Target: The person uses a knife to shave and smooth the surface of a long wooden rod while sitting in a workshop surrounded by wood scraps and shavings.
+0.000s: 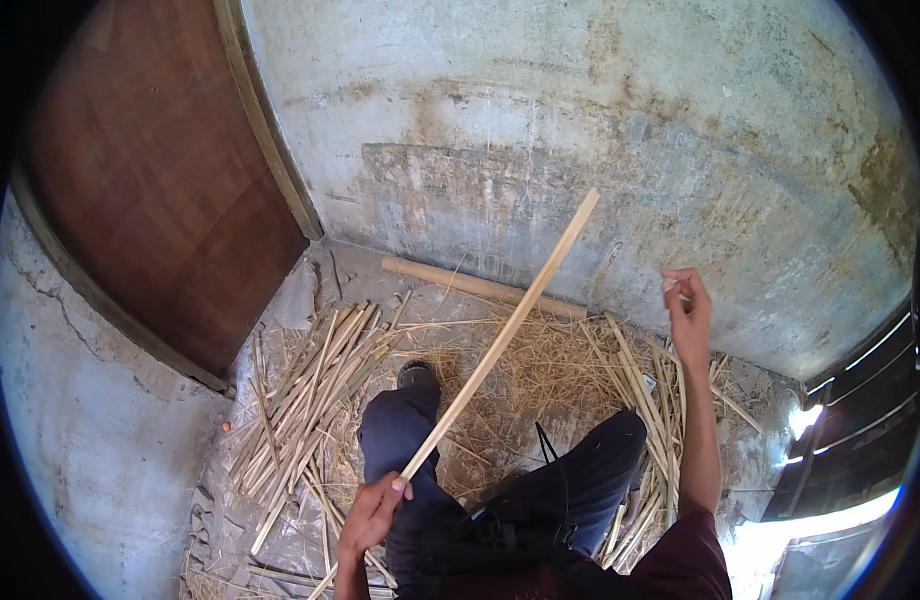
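My left hand [376,512] is closed around a long, pale, flat strip that looks like split bamboo [505,338]. The strip slants up and to the right across my lap, its far end raised before the wall, and a short length runs out below the hand. Apart from the strip, my right hand [688,305] is lifted on the right with its fingers curled in. Something whitish shows at those fingertips, too small to name.
Many loose strips [305,400] lie in a heap on the left floor, with more [662,415] beside my right leg. Thin shavings [550,365] cover the ground between. A bamboo pole [480,284] rests along the stained wall [580,110]. A brown door [160,150] stands at left.
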The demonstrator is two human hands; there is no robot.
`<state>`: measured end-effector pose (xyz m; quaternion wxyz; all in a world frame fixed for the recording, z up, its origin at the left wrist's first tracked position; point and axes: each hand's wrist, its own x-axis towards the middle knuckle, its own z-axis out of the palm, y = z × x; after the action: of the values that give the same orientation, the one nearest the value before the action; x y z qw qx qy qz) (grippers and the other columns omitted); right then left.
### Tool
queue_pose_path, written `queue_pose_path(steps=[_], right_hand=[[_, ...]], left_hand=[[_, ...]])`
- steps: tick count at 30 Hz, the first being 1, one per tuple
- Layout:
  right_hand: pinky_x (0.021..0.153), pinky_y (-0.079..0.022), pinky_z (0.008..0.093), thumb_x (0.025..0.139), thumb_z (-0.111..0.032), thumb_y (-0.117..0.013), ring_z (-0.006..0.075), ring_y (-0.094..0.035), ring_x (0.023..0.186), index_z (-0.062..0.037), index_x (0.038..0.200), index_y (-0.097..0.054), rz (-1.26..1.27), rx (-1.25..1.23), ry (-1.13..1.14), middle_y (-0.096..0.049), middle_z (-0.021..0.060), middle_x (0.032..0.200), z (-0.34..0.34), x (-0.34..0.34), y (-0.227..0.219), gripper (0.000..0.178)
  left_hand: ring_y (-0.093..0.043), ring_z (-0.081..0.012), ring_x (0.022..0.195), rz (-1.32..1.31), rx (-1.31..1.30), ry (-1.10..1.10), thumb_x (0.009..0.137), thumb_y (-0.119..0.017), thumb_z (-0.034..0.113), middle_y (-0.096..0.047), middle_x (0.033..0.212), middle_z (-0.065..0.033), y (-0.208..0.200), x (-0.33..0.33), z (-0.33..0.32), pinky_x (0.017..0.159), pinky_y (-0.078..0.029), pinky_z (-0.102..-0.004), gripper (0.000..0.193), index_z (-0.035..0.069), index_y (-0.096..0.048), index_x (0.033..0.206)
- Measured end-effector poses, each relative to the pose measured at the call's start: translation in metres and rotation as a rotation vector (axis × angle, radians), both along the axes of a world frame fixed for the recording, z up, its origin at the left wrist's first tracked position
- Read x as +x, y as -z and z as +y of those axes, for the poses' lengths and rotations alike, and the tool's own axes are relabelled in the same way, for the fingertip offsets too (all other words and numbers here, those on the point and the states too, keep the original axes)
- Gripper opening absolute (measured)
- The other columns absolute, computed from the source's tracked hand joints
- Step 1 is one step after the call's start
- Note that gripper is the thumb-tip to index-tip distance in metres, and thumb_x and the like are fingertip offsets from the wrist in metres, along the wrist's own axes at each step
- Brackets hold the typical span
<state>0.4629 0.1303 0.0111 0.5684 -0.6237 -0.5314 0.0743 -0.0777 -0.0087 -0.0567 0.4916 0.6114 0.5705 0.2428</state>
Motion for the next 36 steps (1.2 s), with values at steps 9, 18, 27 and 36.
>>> queue_pose_path(steps=[9,18,27,36], right_hand=[[0.063,-0.049,0.0290,0.097,-0.004,-0.079,0.0110,-0.066,0.070,-0.0056,0.115,-0.075,-0.155,0.146,-0.314,-0.074,0.0053,0.087,-0.049,-0.134,0.005,0.019],[0.046,-0.048,0.0320,0.085,-0.013,-0.088,0.0161,-0.064,0.054,-0.0162,0.109,-0.081,-0.543,0.293,-0.585,-0.066,0.0019,0.079,-0.077,-0.185,0.005,0.025],[0.045,-0.046,0.0295,0.080,-0.016,-0.089,0.0121,-0.059,0.052,-0.0216,0.115,-0.083,-0.622,0.291,-0.660,-0.061,-0.0044,0.081,-0.087,-0.189,0.013,0.036],[0.043,-0.046,0.0326,0.087,-0.008,-0.088,0.0140,-0.061,0.052,-0.0120,0.102,-0.080,-0.478,0.337,-0.570,-0.065,0.0009,0.075,-0.073,-0.165,-0.002,0.017]], left_hand=[[-0.047,-0.0090,0.064,-0.245,0.080,0.008,0.119,-0.049,0.024,-0.053,0.070,-0.0012,-0.018,0.043,0.022,0.060,-0.040,-0.0286,0.035,0.000,-0.070,0.104],[-0.042,-0.0036,0.059,-0.349,0.215,0.042,0.116,-0.060,0.017,-0.050,0.066,0.0044,-0.039,0.075,0.026,0.053,-0.032,-0.0241,0.022,0.000,-0.068,0.105],[-0.047,-0.0006,0.058,-0.199,0.302,-0.050,0.107,-0.074,0.011,-0.061,0.066,0.0050,-0.048,0.089,0.021,0.051,-0.032,-0.0231,0.012,-0.001,-0.074,0.102],[-0.044,0.0012,0.059,-0.171,0.393,-0.068,0.103,-0.077,0.008,-0.063,0.066,0.0054,-0.052,0.087,0.013,0.051,-0.030,-0.0231,0.009,0.000,-0.076,0.100]])
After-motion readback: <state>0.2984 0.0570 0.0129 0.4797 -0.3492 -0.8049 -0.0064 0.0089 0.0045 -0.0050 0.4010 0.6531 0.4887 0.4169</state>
